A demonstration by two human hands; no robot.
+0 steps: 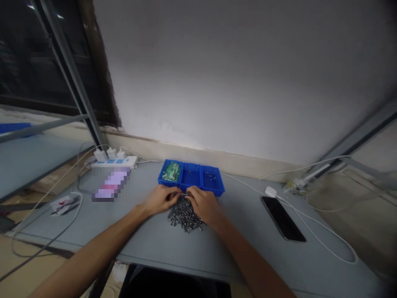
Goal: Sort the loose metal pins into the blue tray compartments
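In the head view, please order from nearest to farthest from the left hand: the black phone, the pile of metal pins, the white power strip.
From the left hand:
1. pile of metal pins: directly at the fingers, to the right
2. white power strip: farther left, by the wall
3. black phone: far right on the table

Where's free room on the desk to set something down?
Grey tabletop lies free between the screw pile and the black phone, and between the left hand and the blurred flat object. Crowded: the right hand, the blue tray, the power strip with its plugs.
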